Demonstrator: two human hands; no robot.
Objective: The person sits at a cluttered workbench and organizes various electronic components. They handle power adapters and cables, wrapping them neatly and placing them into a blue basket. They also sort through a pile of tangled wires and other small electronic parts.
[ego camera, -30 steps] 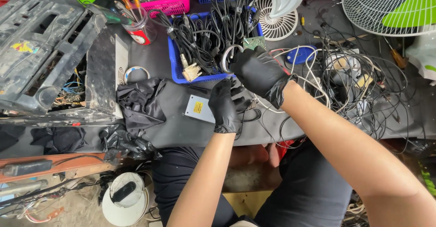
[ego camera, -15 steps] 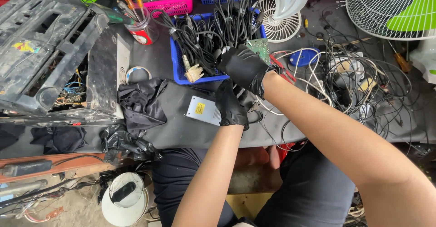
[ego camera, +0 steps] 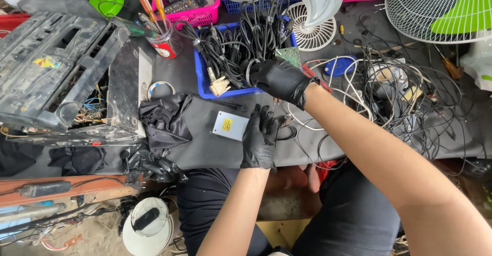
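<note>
My right hand, in a black glove, reaches over the near right corner of a blue basket full of black cables. Its fingers are curled around a coiled cable at the basket's edge. A small green circuit board lies just beyond its knuckles. My left hand, also gloved in black, rests flat on the dark table with fingers spread. It lies against the right end of a small silver box with a yellow label. A small plug lies by its fingertips.
A tangle of white and black wires covers the table's right side, near a green fan grille. A dismantled grey casing, a cup of screwdrivers, black cloth, a white fan part and pink baskets stand around.
My right hand has moved left from the wire tangle to the blue basket's corner, carrying a coiled cable. My left hand stays by the silver box.
</note>
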